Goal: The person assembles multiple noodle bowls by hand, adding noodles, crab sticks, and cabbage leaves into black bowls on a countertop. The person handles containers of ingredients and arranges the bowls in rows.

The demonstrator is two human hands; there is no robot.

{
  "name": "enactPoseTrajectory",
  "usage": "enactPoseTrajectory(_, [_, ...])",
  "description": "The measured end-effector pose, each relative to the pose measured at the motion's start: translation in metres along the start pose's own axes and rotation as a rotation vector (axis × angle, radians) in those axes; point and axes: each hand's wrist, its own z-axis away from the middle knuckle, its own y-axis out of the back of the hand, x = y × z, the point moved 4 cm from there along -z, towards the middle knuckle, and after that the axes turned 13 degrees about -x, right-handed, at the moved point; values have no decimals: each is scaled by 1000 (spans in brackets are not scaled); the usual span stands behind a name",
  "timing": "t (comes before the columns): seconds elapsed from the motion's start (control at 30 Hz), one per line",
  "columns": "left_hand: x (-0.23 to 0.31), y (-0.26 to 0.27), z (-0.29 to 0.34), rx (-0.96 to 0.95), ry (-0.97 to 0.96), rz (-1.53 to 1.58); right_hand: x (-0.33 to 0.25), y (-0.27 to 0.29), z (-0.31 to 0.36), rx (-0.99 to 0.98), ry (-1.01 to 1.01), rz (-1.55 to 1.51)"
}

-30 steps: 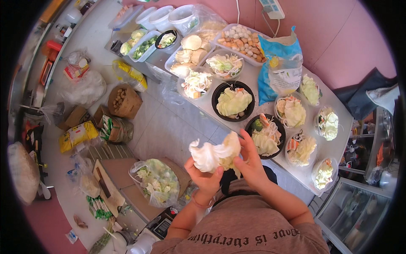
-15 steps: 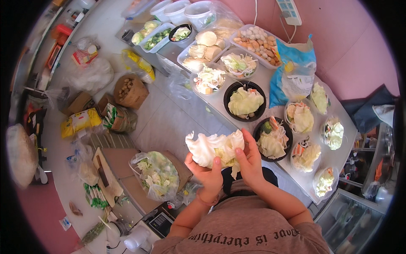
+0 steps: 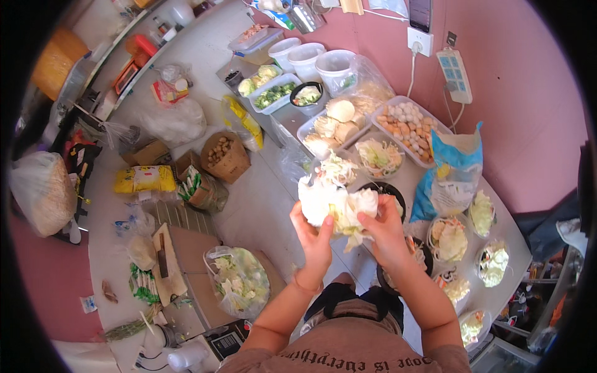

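Pale cabbage leaves (image 3: 329, 199) hang in the air between my two hands, near the front edge of the table. My left hand (image 3: 315, 241) grips their left end, thumb on top. On the other end, my right hand (image 3: 387, 231) has its thumb pressed over the leaf and its fingers behind. Beneath and beyond the leaves is a black bowl (image 3: 401, 194), mostly covered from sight. Just past the leaves sits a bowl of white shredded vegetables (image 3: 337, 166). My right forearm partly covers another black bowl (image 3: 426, 253).
Clear bowls with cabbage, such as this bowl (image 3: 449, 238), line the table's right side beside a blue bag (image 3: 451, 171). Farther back are a mushroom tub (image 3: 407, 127), a broccoli tub (image 3: 275, 94) and white buckets (image 3: 336, 67). A bag of cabbage pieces (image 3: 237, 280) stands at lower left.
Both hands have moved forward with the cabbage leaves, now over the table's edge and hiding much of a black bowl. The view has tilted up, showing more of the wall.
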Motion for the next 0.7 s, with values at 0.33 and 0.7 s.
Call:
enactPoseTrajectory(0.33, [-67,81,-216,6,358,775,25,-31,-222,31,271,453])
enactPoseTrajectory(0.7, [-177,279,-441,98,337,1067,102,-88,-499,270,138,39])
